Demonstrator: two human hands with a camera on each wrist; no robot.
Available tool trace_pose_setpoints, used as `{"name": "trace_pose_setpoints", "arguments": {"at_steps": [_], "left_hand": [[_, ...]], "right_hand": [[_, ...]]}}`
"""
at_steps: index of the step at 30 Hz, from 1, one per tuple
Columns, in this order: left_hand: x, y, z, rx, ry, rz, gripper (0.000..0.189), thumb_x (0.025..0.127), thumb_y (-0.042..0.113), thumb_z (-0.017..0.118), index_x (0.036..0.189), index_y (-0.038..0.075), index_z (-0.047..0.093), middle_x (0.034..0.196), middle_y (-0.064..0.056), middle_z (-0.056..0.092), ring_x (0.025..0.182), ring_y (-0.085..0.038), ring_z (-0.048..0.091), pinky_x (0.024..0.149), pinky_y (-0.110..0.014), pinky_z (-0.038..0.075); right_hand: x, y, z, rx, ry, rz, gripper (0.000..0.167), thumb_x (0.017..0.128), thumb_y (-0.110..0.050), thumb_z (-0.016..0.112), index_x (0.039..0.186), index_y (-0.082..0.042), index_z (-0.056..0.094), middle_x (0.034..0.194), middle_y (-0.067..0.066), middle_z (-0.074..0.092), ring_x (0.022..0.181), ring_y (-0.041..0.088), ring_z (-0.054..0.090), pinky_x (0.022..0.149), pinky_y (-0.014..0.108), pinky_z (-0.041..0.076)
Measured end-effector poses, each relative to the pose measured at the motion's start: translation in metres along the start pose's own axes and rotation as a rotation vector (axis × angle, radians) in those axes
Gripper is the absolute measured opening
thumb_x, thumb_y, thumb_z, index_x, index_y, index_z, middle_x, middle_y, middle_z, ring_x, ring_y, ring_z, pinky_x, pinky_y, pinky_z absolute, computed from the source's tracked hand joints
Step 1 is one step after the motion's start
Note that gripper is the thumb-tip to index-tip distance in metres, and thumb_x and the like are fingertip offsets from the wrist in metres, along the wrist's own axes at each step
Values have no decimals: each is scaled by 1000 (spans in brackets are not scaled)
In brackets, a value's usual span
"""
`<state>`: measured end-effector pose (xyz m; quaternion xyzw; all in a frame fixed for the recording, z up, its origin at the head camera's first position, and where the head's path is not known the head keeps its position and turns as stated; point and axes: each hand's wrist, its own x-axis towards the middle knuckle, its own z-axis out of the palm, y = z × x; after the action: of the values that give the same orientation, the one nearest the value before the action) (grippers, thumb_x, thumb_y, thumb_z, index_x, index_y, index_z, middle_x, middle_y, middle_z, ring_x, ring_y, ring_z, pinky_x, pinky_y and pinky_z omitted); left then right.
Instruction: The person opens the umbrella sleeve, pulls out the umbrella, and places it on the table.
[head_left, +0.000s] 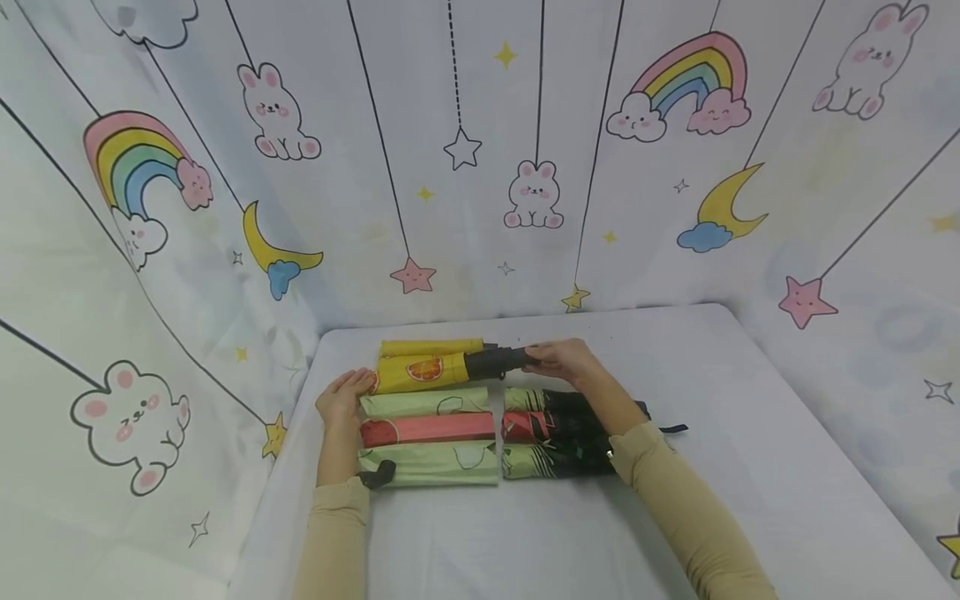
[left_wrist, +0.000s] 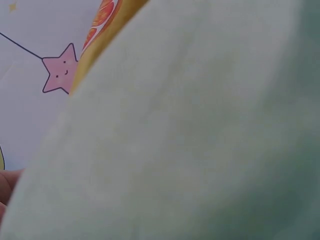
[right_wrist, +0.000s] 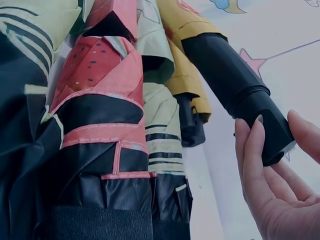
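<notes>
My right hand [head_left: 564, 360] pinches the black handle [right_wrist: 265, 125] of a folded umbrella between thumb and fingers. The umbrella's yellow cover [head_left: 422, 372], printed with orange slices, slants up from the handle in the right wrist view. At its left end, my left hand [head_left: 341, 402] has its fingertips around the cover; most of that grip is hidden. A second yellow umbrella [head_left: 432, 347] lies just behind. Pale green cloth fills the left wrist view, with the orange-slice cover [left_wrist: 102, 22] at its upper edge.
In front lie a light green cover [head_left: 423, 404], a red watermelon cover [head_left: 442, 428] and another green cover [head_left: 438, 464], side by side. Right of them, across a narrow gap, are red-and-black [right_wrist: 97, 75] and green-and-black [right_wrist: 162, 115] folded pieces. White cloth [head_left: 525, 542] covers the table.
</notes>
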<state>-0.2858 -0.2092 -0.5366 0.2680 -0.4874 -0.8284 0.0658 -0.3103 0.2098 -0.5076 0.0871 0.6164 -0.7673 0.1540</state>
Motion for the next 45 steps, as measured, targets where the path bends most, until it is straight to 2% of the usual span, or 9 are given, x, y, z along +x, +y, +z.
{"name": "trace_pose_setpoints", "arguments": {"at_steps": [3, 9, 15, 22, 28, 34, 39, 45], "left_hand": [[3, -2, 0, -15, 0, -3, 63, 89, -20, 69, 148, -9, 48, 142, -26, 58, 116, -26, 71, 95, -28, 60], [2, -2, -1, -9, -16, -1, 63, 91, -19, 68, 149, -9, 47, 145, -27, 56, 119, -27, 70, 98, -30, 60], [0, -1, -3, -8, -28, 2, 62, 93, -18, 66, 150, -9, 45, 146, -27, 56, 123, -29, 67, 101, -32, 58], [3, -3, -5, -13, 2, -10, 63, 89, -19, 70, 147, -9, 48, 134, -23, 65, 116, -26, 71, 97, -30, 60], [5, -3, -5, -16, -5, -9, 64, 89, -20, 70, 148, -9, 48, 124, -18, 71, 113, -24, 73, 96, -30, 60], [3, -2, -5, -4, -6, -1, 64, 89, -19, 70, 148, -10, 47, 116, -14, 75, 110, -23, 74, 98, -31, 59], [2, -2, -4, -5, -4, -1, 63, 89, -19, 71, 146, -9, 48, 122, -17, 73, 114, -26, 72, 98, -31, 59], [1, -1, -4, 6, -17, -5, 63, 90, -18, 70, 148, -8, 47, 127, -19, 70, 119, -27, 70, 100, -31, 58]], "right_hand": [[0, 0, -4, -13, -12, -7, 46, 92, 2, 78, 130, 19, 60, 123, 26, 70, 93, 30, 78, 96, 44, 61], [-4, -3, -10, -22, -21, -8, 43, 92, 2, 77, 128, 19, 61, 108, 23, 75, 92, 30, 78, 96, 43, 61], [-7, -6, -15, -27, 5, -7, 47, 92, 2, 78, 131, 19, 59, 108, 22, 75, 91, 30, 78, 92, 40, 63], [-7, -6, -21, -15, -10, -7, 49, 92, 2, 78, 132, 20, 57, 107, 23, 75, 93, 31, 78, 93, 41, 62], [-8, -7, -28, -7, -6, -7, 47, 91, 1, 79, 130, 19, 60, 104, 21, 76, 93, 31, 78, 93, 41, 62], [-11, -11, -32, -31, 6, -11, 49, 93, 0, 78, 134, 18, 58, 116, 25, 73, 93, 30, 78, 94, 39, 62], [-15, -13, -35, -46, -2, -24, 51, 95, -1, 76, 137, 18, 55, 123, 26, 71, 94, 30, 78, 95, 39, 61], [-16, -15, -40, -26, -11, -35, 44, 93, 0, 77, 131, 18, 61, 108, 19, 76, 92, 28, 79, 93, 40, 62]]}}
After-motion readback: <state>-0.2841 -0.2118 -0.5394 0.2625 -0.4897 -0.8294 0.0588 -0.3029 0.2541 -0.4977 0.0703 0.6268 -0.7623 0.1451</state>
